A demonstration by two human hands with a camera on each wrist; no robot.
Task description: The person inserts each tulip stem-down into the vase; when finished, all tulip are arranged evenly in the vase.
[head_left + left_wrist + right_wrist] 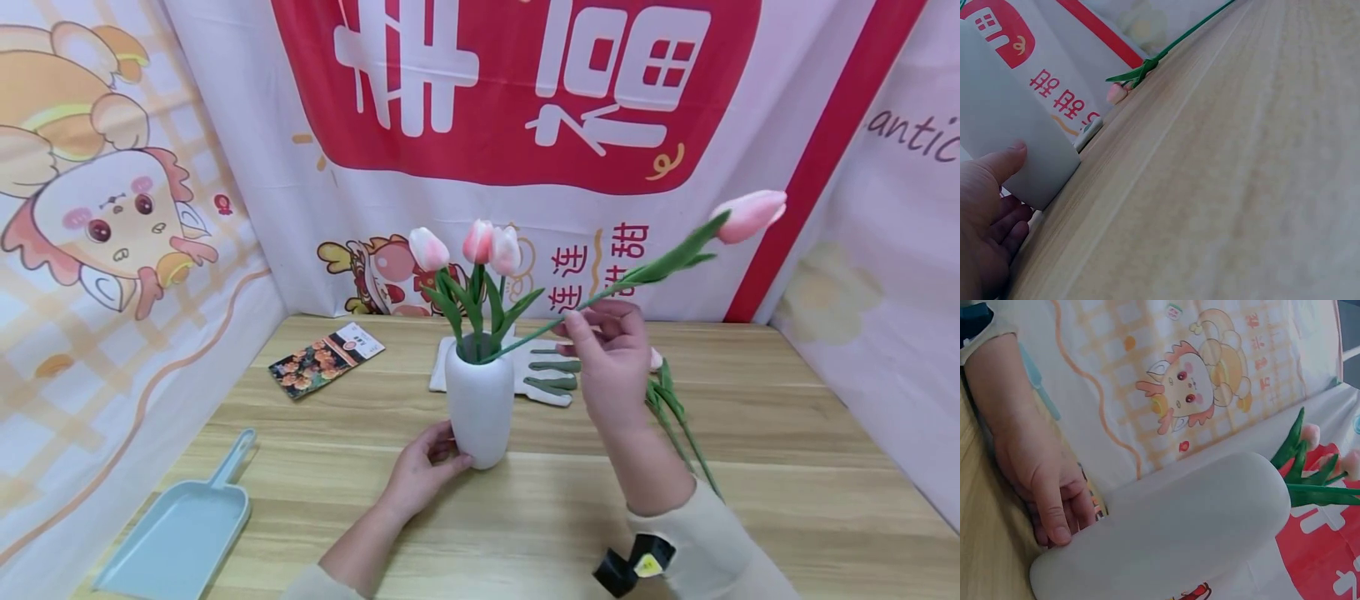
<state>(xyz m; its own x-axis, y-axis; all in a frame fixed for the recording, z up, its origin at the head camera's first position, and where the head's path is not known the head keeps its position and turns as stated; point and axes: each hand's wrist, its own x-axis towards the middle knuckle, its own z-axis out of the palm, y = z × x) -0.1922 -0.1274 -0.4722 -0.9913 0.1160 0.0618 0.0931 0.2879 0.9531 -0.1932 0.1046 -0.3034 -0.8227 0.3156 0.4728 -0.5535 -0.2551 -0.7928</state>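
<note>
White vase (pixel 481 408) is holding three tulips (pixel 477 242) while a fourth tulip (pixel 666 262) is slanting from its mouth

At the left, a printed cloth (pixel 112 208) is hanging beside the wooden table (pixel 322 483), where a pale blue dustpan (pixel 176 533), smooth and shallow, is lying with its handle pointing away from the person. Further in, a flat packet (pixel 326 360) printed with orange flowers is resting at an angle toward the back.

Next, the left hand (pixel 423 471) is gripping the vase low down, thumb on the near side and fingers curling round the base. The vase is standing upright near the table's middle, smooth, round-shouldered and tapering to its foot. Its three pink-and-white blooms are rising among long green leaves, and it is partly blocking my view of a glove (pixel 525 375) behind, white with grey-green fingers.

To the right, the right hand (pixel 611 350) is pinching the fourth tulip's thin green stem; the lower end is meeting the mouth, though how deep it is reaching I cannot tell. The pink bloom is tilting up and outward against the red-and-white banner (pixel 487 158). Beyond that hand, loose tulip stems (pixel 670 400) are lying on the wood grain, partly hidden by the forearm (pixel 645 467), and a boxy black device (pixel 651 554) is sitting at the beige sleeve (pixel 720 533).
</note>
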